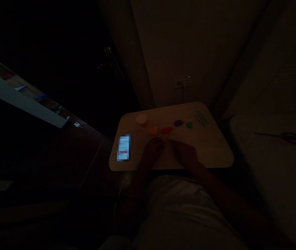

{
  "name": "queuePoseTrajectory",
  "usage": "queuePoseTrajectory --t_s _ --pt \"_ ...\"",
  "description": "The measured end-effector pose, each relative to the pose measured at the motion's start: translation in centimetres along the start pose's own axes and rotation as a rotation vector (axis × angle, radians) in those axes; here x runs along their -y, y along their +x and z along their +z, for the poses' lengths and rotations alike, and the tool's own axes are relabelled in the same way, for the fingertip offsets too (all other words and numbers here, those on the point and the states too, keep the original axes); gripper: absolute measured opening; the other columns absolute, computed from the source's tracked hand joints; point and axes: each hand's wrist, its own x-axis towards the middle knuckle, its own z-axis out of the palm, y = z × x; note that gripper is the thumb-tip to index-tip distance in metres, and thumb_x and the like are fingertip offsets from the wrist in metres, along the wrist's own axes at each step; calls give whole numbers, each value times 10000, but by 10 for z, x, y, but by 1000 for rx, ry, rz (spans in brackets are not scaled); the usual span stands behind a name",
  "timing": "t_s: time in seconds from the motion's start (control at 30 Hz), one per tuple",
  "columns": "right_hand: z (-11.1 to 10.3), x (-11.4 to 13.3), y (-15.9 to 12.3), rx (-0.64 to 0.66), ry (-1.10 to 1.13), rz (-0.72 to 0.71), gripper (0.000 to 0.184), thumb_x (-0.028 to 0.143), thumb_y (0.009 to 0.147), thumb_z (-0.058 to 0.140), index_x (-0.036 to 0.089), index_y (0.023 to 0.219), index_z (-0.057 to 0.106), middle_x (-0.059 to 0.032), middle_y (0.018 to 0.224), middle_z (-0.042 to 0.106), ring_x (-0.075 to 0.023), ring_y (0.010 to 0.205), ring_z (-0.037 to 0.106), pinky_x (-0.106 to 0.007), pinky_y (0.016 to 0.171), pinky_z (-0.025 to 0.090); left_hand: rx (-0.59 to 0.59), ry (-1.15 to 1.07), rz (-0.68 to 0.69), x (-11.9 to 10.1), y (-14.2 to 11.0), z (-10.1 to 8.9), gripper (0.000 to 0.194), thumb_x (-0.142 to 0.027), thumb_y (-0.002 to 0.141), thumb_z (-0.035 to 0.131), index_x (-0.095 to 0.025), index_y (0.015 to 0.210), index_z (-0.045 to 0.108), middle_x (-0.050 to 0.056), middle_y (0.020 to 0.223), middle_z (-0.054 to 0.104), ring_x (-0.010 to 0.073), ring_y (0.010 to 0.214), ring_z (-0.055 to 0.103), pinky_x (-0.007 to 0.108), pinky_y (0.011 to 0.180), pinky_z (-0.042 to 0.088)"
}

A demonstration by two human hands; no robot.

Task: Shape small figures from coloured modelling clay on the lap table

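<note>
A small orange-red piece (165, 143) sits between the fingertips of a person's left hand (155, 147) and right hand (185, 152), low over a wooden desk (215, 152) in a dim room. Both hands are curled; how far open they are, and whether either grips the piece, cannot be told. Just beyond lie an orange lump (153, 130), a red lump (167, 130), a purple lump (178, 123) and a green lump (189, 125). Wood stretches from the right hand to the desk's rounded right edge; leftward, a strip separates the left hand from a lit phone (123, 148), its screen pixelated. Green sticks (201, 119) lie near the far right corner. Shadow blurs the fingers; darkness swallows the floor.
</note>
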Motion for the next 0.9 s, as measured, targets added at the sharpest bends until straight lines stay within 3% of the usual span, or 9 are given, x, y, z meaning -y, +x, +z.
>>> queuePoseTrajectory --t_s 0.2,0.47,0.63,0.77,0.9 --pt "-3 -3 2 74 -74 -77 522 249 1043 410 349 1543 522 -89 1270 739 -245 1021 738 -300 787 535 4 8 6 1 -1 0 132 -250 997 639 -213 1051 754 75 1079 727 194 1011 692 373 936 600" --pt "-4 -3 2 85 -63 -96 521 259 1042 413 334 1546 520 -92 1294 738 -243 1050 733 -297 810 524 11 -12 0 1 -2 -2 123 -235 988 642 -217 1046 749 77 1088 729 202 1020 694 393 943 602" --pt "0 -1 0 0 46 -37 448 309 1067 362 277 1445 601 -90 1288 749 -253 1063 734 -315 830 511 16 -23 -10 0 0 -2 110 -233 984 631 -216 1043 723 74 1073 718 204 1006 683 387 920 597" --pt "3 -6 0 -91 137 86 433 356 1070 339 220 1350 639 -111 1100 794 -268 947 747 -320 756 483 10 -51 -23 1 1 -3 126 -210 984 606 -210 1083 683 77 1072 710 216 1022 671 401 949 577" --pt "5 -12 1 -160 229 125 409 316 1042 364 185 1307 647 -118 1061 793 -264 917 734 -315 739 454 -14 -50 -42 2 1 -2 295 -205 942 640 -210 1237 628 108 1190 689 249 1113 662 429 1009 563"
